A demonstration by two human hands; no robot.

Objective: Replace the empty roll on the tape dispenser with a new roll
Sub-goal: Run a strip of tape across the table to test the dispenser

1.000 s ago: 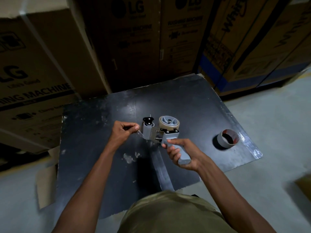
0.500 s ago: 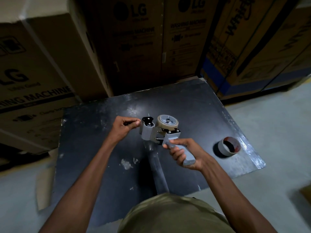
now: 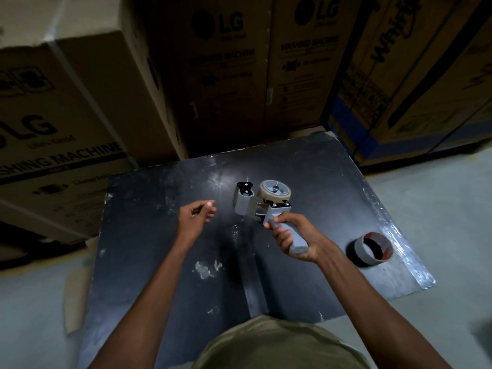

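Observation:
My right hand (image 3: 295, 239) grips the grey handle of the tape dispenser (image 3: 246, 205) and holds it just above the black board (image 3: 149, 235). A tan roll of tape (image 3: 275, 191) sits on the dispenser's hub. The grey front roller with its black bracket points to the left. To the left of that roller is my left hand (image 3: 195, 218), a short gap away, with thumb and forefinger pinched together. I see nothing between those fingers. The empty roll (image 3: 371, 249), a grey ring with a reddish inside, lies on the board at the right.
Tall cardboard appliance boxes (image 3: 229, 75) stand close behind the board and another (image 3: 53, 129) to its left. The pale floor (image 3: 439, 203) lies to the right. My olive shirt (image 3: 279, 344) fills the bottom of the view.
My left hand has drawn back to the left, away from the dispenser's front roller where it was pinching. The right hand keeps its hold on the handle.

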